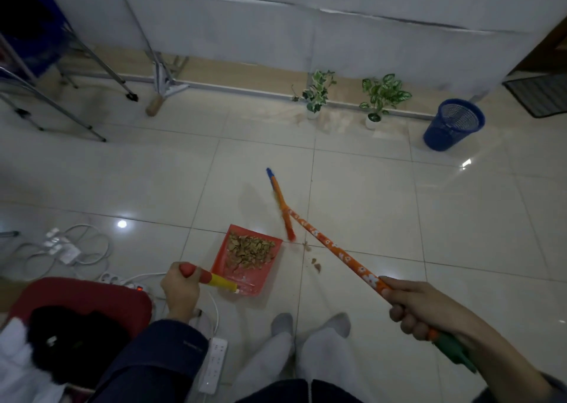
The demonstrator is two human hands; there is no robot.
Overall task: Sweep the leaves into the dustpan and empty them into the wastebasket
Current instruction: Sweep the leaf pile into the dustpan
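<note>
A red dustpan [267,280] lies on the tiled floor holding a heap of dry brown leaves [248,250]. My left hand [181,289] grips its red and yellow handle. My right hand [420,307] holds the orange flowered broom handle [337,250], which slants up and left to a blurred orange and blue broom head [280,204] just right of the pan. A few leaf scraps [316,266] lie on the floor beside the pan's right edge. The blue mesh wastebasket [454,125] stands at the far right by the wall.
Two small potted plants [316,96] [382,99] stand along the wall. White cables and power strips [73,249] lie at left and beside my feet [310,326]. A red stool [82,298] with clothing is at bottom left. Metal stand legs [92,126] reach across the upper left.
</note>
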